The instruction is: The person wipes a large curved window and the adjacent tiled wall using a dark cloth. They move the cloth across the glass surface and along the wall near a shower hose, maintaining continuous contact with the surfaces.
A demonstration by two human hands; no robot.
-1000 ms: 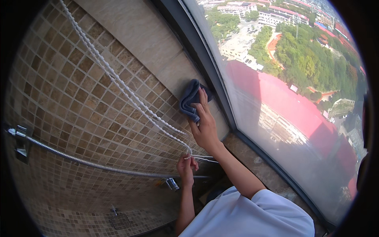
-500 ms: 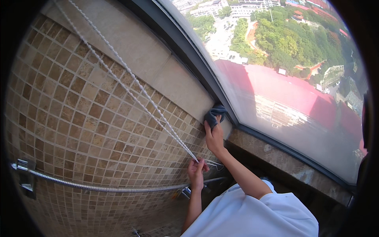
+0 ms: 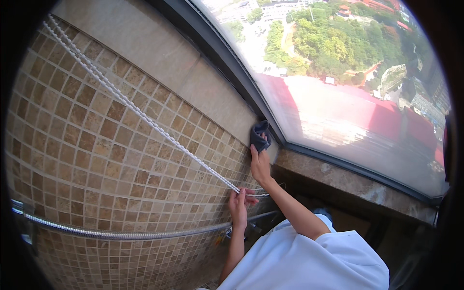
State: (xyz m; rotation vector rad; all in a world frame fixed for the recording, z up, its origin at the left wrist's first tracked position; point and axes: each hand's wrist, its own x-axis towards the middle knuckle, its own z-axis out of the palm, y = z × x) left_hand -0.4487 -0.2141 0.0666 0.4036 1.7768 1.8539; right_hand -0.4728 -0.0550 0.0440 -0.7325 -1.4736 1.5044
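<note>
Two strands of white cord [image 3: 159, 129], twisted in texture, are pinched between the thumb and fingers of the left hand [image 3: 238, 205], just below the centre of the frame. From that pinch the strands are stretched close together to the upper left, across a wall of small brown mosaic tiles [image 3: 92, 140]. Thinner loose lengths are seen on the other side of the left hand, passing to the right behind the opposite forearm.

A bunched dark cloth [image 3: 261, 134] is gripped by the right hand [image 3: 261, 166] near the middle of the frame, with the fingers curled into its folds and the thumb laid along its lower left side. The cloth is held on a pale stone strip [image 3: 140, 41], beside the dark window frame [image 3: 208, 50] and near its lower corner.

A ribbed metal hose [image 3: 135, 235] is curved across the lower left, below the left hand. A brown stone ledge [image 3: 328, 174] is placed right of centre, and a white garment [image 3: 309, 261] is spread along the lower edge. Through the glass, a red roof [image 3: 309, 92] and green trees [image 3: 333, 41] are shown at upper right.
</note>
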